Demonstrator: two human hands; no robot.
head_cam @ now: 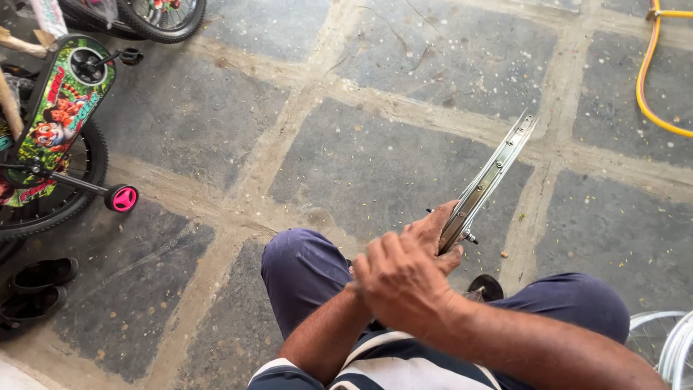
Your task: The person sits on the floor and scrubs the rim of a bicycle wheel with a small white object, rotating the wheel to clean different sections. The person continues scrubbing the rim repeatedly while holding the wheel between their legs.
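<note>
Right hand [401, 278] nearest the lens, back of it up, crossed over in front of the left hand [433, 235]. Its fingers curl downward out of sight; cannot tell what they close on, if anything. Left hand beyond it, fingers wrapped shut around the lower end of a bicycle wheel rim [491, 175].

Rim seen edge-on: bright steel channel, spoke holes along it, rising up and away to the right from the grip, above the person's knees [307, 271]. A small nipple or bolt pokes out just beside the left fingers.

Handling, as judged: stiff, light for its span, thin-walled. Likely to spring or go out of true if levered hard from one point. Plated surface looks slick; channel edges may bite the palm. Best hold seems across the channel, low, as the left hand has it, with a second hold further round the hoop.

Outward: stone-slab floor [375, 166], child's bicycle [61, 115] with pink stabiliser wheel at left, dark sandals [40, 285] below it, yellow hose [650, 87] far right, another rim [668, 339] at lower right.
</note>
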